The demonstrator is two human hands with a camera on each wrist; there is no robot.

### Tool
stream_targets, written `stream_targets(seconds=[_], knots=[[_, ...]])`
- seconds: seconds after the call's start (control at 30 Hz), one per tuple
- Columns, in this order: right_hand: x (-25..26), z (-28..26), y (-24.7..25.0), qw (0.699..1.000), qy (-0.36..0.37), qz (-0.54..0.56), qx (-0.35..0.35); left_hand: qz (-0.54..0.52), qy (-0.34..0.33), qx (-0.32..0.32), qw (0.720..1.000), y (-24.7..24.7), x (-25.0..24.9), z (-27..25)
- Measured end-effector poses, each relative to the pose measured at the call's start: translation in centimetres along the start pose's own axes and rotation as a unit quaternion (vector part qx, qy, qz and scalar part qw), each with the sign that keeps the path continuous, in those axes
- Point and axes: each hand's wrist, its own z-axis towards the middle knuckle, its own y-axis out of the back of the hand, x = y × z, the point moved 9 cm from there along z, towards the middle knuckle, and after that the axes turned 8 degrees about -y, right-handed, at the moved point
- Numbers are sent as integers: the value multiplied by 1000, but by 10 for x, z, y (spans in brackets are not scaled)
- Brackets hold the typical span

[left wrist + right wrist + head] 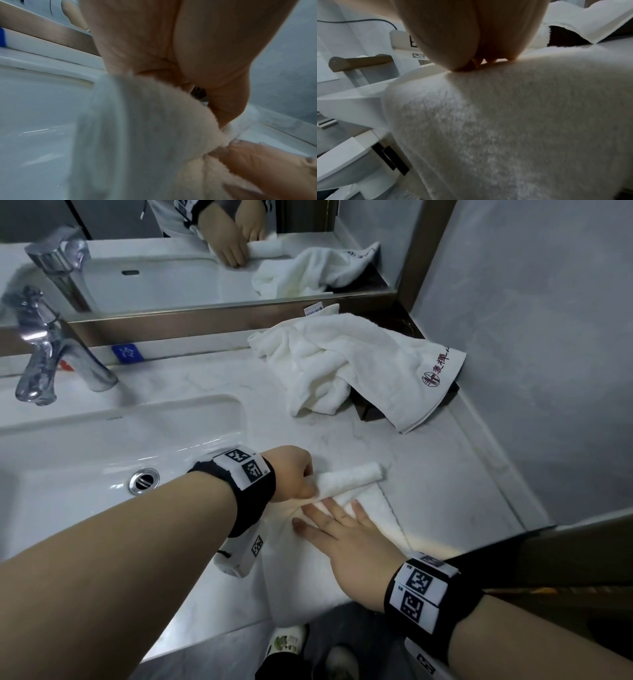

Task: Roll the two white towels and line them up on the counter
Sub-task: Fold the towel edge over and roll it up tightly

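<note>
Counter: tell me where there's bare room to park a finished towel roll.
Bare marble lies between the crumpled towel and the half-rolled towel, and along the counter's right edge by the wall. Another strip runs behind the sink, right of the faucet. The front edge is crowded by both hands.

faucet [51,354] back-left | sink [102,440] left | mirror [205,251] behind | blue label [126,354] beside faucet

We see the left hand [291,474] curled round the left end of a partly rolled white towel [346,479] on the marble counter [445,467], while the right hand [346,539] lies flat on its unrolled part. Far right, a crumpled white towel [349,364] lies near the mirror [205,268]. The sink [120,446] and faucet [51,354] are left.
</note>
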Motion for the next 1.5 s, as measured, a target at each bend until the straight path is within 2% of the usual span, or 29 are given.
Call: stream_targets(seconds=[0.2,0.33,0.47,0.57,0.73,0.87,1.03,1.13,1.27,1.3,1.4,1.5], knots=[[0,0,2,1000,10,-5,-27,34,-4,-5,999,-6,-3,3],[-2,-1,8,996,27,53,-62,65,-10,-4,998,-9,-8,5],[-19,-1,12,994,-9,64,-92,90,-17,-50,995,3,-11,11],[-34,0,12,994,-52,25,-95,113,-15,-72,991,12,-10,14],[-42,3,12,995,-53,23,-85,161,-28,-80,983,20,-15,17],[-49,4,26,989,-51,97,-102,173,-46,-87,980,17,-25,14],[-45,3,40,991,-4,82,-109,216,-69,-72,971,8,-35,5],[-47,2,48,987,-13,113,-114,250,-77,-47,964,1,-39,3],[-63,0,93,956,-56,139,-251,242,-69,-45,967,-3,-42,0],[-67,4,99,953,-70,146,-258,242,-66,-47,967,-4,-43,0],[-79,25,100,965,-110,148,-184,234,-53,-49,970,-7,-43,-3],[-85,35,99,975,-117,131,-136,161,-46,-64,984,-5,-36,-8]])
